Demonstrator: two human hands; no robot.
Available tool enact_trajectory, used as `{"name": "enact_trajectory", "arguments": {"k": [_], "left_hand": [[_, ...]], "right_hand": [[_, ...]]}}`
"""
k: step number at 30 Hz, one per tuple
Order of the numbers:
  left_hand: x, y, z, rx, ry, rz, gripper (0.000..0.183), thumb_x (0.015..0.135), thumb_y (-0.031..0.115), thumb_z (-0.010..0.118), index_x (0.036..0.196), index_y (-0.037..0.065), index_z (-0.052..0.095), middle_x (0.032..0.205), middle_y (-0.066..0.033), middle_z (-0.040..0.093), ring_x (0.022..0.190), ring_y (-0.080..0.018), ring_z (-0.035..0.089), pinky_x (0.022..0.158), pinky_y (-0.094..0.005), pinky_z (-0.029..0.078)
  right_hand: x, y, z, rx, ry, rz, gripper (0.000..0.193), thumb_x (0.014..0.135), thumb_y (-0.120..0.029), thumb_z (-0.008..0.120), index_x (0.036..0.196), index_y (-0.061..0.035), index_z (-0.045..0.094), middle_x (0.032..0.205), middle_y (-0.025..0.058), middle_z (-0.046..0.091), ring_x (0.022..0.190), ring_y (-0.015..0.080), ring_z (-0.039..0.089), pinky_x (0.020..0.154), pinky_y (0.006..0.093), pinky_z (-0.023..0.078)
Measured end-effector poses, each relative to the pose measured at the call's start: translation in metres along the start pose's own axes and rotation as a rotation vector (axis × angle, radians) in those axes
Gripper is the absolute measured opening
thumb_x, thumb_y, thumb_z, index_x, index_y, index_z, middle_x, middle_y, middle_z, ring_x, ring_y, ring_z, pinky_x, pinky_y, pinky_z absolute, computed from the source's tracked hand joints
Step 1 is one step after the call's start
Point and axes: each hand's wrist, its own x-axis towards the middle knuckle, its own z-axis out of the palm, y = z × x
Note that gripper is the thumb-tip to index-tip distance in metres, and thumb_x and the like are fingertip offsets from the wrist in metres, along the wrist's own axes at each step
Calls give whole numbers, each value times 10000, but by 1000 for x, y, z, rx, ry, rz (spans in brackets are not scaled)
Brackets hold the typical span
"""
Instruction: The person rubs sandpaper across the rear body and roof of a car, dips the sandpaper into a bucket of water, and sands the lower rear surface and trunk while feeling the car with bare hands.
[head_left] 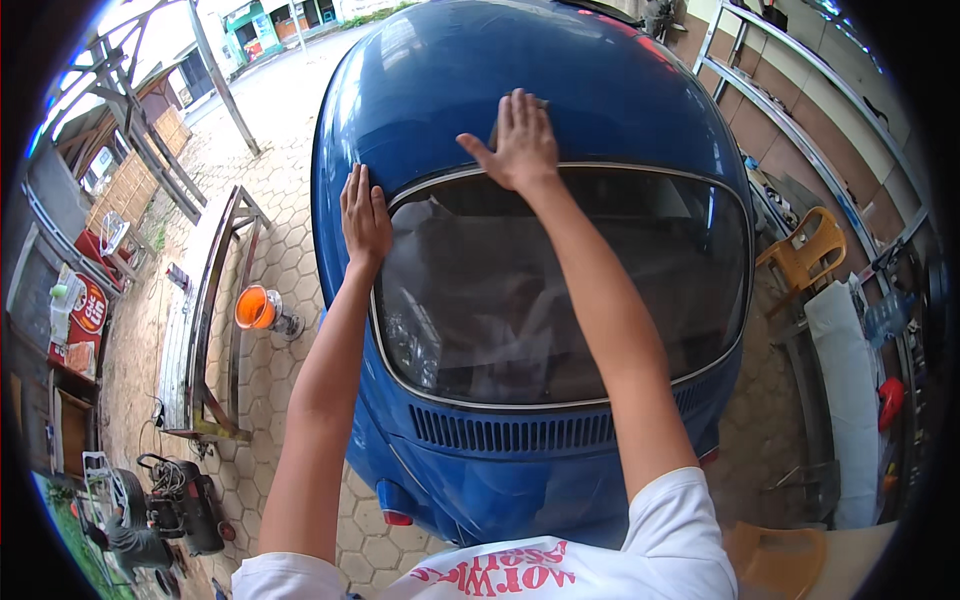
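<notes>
A blue rounded car (pixel 440 110) stands before me, its rear window (pixel 560 300) framed by a bright trim strip. On the roof just above that window, my right hand (pixel 522 145) lies flat with its fingers stretched out and the thumb spread to the left. A thin dark piece (pixel 543 103) shows at the edge of its fingertips; most of it is hidden under the hand, so its kind cannot be told. My left hand (pixel 366 220) rests open on the body at the window's upper left corner, with nothing visible in it.
To the left are a long bench (pixel 195 320), an orange bucket (pixel 257 308) and an air compressor (pixel 185 505). A yellow plastic chair (pixel 808 250) and a metal rack (pixel 790 120) stand on the right. Hexagonal paving (pixel 285 215) surrounds the car. Below the window is a slotted vent (pixel 510 430).
</notes>
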Motion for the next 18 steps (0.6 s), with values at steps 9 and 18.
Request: {"name": "enact_trajectory", "arguments": {"k": [9, 18], "left_hand": [[-2, 11, 1, 53, 27, 9, 516, 1040, 247, 388, 1467, -35, 458, 1520, -240, 454, 1420, -404, 401, 1196, -465, 288], [-5, 19, 5, 7, 24, -7, 507, 1036, 240, 405, 1454, -39, 467, 1506, -247, 465, 1411, -408, 407, 1185, -472, 290]], "right_hand": [[-10, 98, -6, 71, 114, 246, 1210, 843, -925, 171, 1589, 27, 212, 1667, 206, 196, 1562, 317, 139, 1271, 417, 97], [14, -24, 5, -1, -11, -145, 1293, 769, -983, 134, 1600, 7, 184, 1689, 164, 140, 1572, 274, 95, 1279, 412, 60]]}}
